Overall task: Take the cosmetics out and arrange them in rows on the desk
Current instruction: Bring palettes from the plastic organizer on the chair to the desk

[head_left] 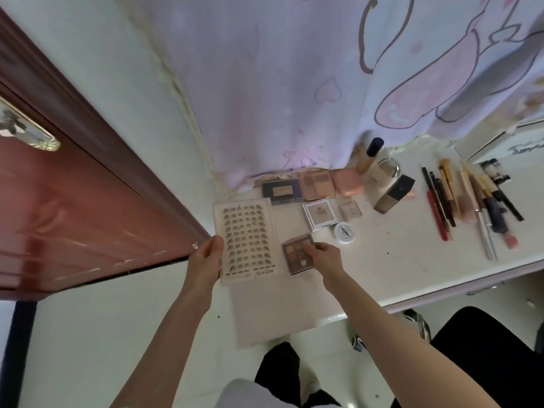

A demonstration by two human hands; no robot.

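Both hands meet at frame centre: left hand (207,256) grips the upright lash tray (246,240), right hand (323,254) pinches the small palette (298,254) just beside it.

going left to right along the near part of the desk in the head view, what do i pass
left hand → false-lash tray → small eyeshadow palette under the right hand → white round jar → row of pencils and brushes
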